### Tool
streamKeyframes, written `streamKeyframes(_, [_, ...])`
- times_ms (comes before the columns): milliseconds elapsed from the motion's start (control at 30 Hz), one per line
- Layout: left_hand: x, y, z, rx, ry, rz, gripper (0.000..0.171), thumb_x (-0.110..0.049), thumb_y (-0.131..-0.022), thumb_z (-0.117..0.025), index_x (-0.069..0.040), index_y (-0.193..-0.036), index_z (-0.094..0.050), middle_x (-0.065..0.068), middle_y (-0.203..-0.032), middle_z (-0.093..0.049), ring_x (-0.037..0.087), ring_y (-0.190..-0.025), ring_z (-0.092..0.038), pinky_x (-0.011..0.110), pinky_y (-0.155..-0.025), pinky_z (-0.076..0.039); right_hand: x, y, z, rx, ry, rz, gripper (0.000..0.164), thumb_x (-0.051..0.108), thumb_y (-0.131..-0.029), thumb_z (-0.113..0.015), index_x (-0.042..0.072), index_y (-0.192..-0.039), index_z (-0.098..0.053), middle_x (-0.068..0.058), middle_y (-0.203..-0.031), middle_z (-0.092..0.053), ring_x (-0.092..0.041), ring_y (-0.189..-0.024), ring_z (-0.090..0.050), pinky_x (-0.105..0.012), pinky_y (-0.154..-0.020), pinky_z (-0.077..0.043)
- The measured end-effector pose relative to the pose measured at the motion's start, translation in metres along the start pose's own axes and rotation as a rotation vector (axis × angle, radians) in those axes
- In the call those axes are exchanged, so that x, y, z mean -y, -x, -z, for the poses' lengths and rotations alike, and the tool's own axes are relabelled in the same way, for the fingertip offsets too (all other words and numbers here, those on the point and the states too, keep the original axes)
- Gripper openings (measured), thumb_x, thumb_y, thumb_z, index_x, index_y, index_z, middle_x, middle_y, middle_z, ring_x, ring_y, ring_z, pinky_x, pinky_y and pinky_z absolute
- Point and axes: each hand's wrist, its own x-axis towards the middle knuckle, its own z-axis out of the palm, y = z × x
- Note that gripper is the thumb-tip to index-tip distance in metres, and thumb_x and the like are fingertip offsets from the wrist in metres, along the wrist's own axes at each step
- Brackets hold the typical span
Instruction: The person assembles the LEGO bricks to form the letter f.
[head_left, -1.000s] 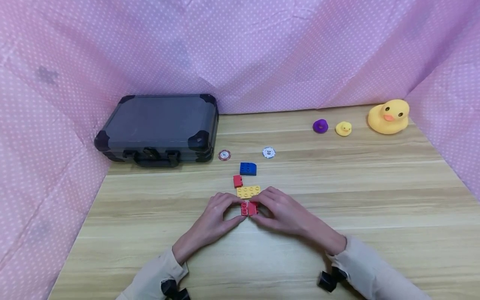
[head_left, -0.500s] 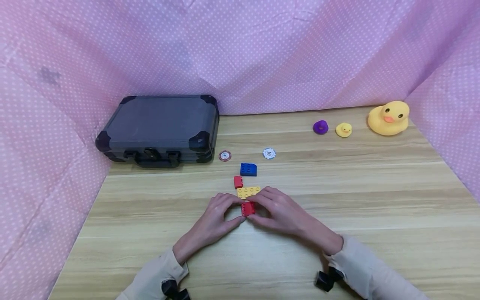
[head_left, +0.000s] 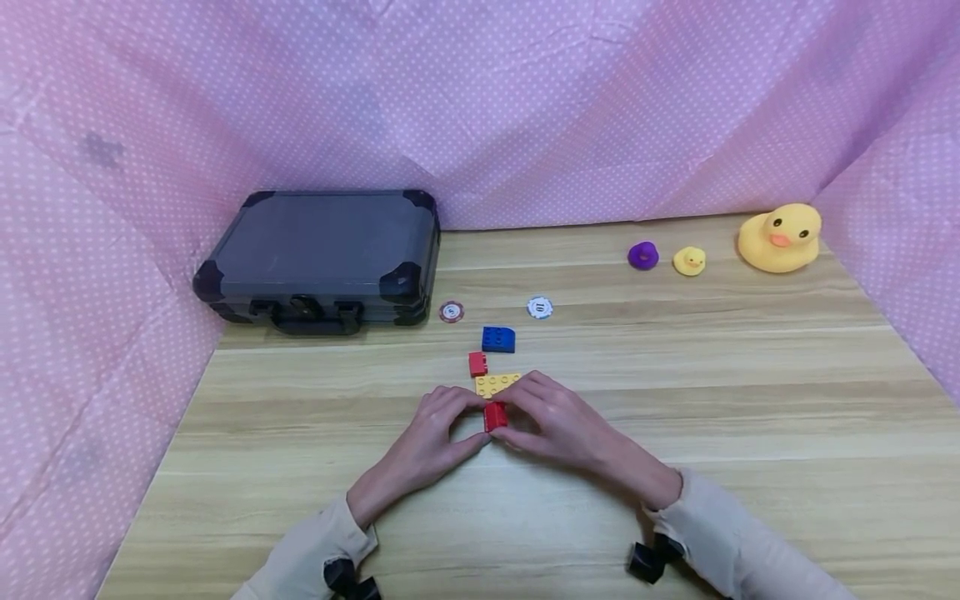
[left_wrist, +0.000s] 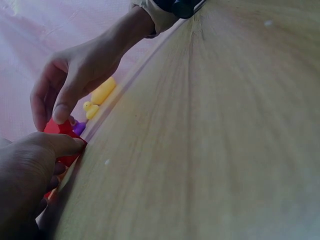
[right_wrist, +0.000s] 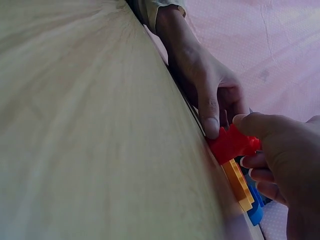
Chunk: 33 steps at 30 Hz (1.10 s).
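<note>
Two red toy bricks (head_left: 495, 416) are together in front of the yellow brick, one over the other. My left hand (head_left: 433, 435) pinches the lower red brick (right_wrist: 221, 148) between thumb and fingers, close to the tabletop. From the right, my right hand (head_left: 558, 423) pinches the upper red brick (right_wrist: 242, 140). Whether their studs are fully pressed in is hidden by the fingers. Just beyond lies the yellow brick (head_left: 495, 384), partly covered by the right fingers. A small red brick (head_left: 477, 363) and a blue brick (head_left: 498, 339) lie farther back.
A dark grey case (head_left: 322, 258) stands at the back left. Near it lie a red-rimmed chip (head_left: 452, 312) and a white chip (head_left: 539, 307). A purple duck (head_left: 643, 255), a small yellow duck (head_left: 689, 261) and a large yellow duck (head_left: 780, 238) sit at back right.
The right hand has moved slightly left, bringing its red brick from beside the left hand's brick to over it. The left hand has stayed nearly still.
</note>
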Motion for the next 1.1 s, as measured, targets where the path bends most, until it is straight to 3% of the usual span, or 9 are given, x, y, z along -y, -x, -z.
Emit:
streamKeyframes(400, [-0.0011, 0.0001, 0.0003, 0.004, -0.011, -0.006, 0.041, -0.022, -0.090, -0.084, -0.016, -0.127, -0.068, -0.004, -0.124, -0.066, 0.018, -0.118, -0.054, 0.049, -0.105, -0.041, -0.0014, -0.0008, -0.0029, 0.017, -0.039, 0.030, 0.041, 0.021, -0.090, -0.082, 0.007, -0.127, -0.070, -0.003, -0.123, -0.069, -0.017, -0.112, -0.057, -0.033, -0.092, -0.054])
streamKeyframes(633, [-0.0021, -0.0002, 0.0004, 0.006, -0.009, -0.001, 0.040, -0.021, -0.089, -0.084, -0.016, -0.126, -0.068, -0.004, -0.123, -0.067, 0.018, -0.117, -0.054, 0.049, -0.106, -0.040, -0.0004, -0.0023, -0.0046, 0.020, -0.042, 0.000, 0.039, 0.024, -0.091, -0.082, 0.008, -0.124, -0.071, -0.001, -0.122, -0.067, -0.016, -0.113, -0.057, -0.033, -0.092, -0.054])
streamKeyframes(933, [-0.0022, -0.0004, -0.0002, 0.004, -0.010, 0.000, 0.040, -0.020, -0.089, -0.084, -0.015, -0.126, -0.068, -0.004, -0.123, -0.067, 0.018, -0.117, -0.054, 0.049, -0.105, -0.040, 0.0026, -0.0020, -0.0055, 0.021, -0.134, -0.091, 0.039, 0.025, -0.093, -0.080, 0.010, -0.127, -0.067, 0.000, -0.122, -0.065, -0.013, -0.112, -0.056, -0.033, -0.093, -0.054])
streamKeyframes(1100, [-0.0018, -0.0005, -0.0002, 0.005, -0.012, -0.003, 0.040, -0.020, -0.090, -0.084, -0.015, -0.127, -0.068, -0.004, -0.124, -0.066, 0.018, -0.117, -0.054, 0.049, -0.105, -0.041, 0.0015, -0.0029, -0.0067, 0.014, -0.136, -0.084, 0.037, 0.023, -0.093, -0.081, 0.011, -0.125, -0.068, 0.002, -0.122, -0.065, -0.013, -0.112, -0.056, -0.034, -0.094, -0.053])
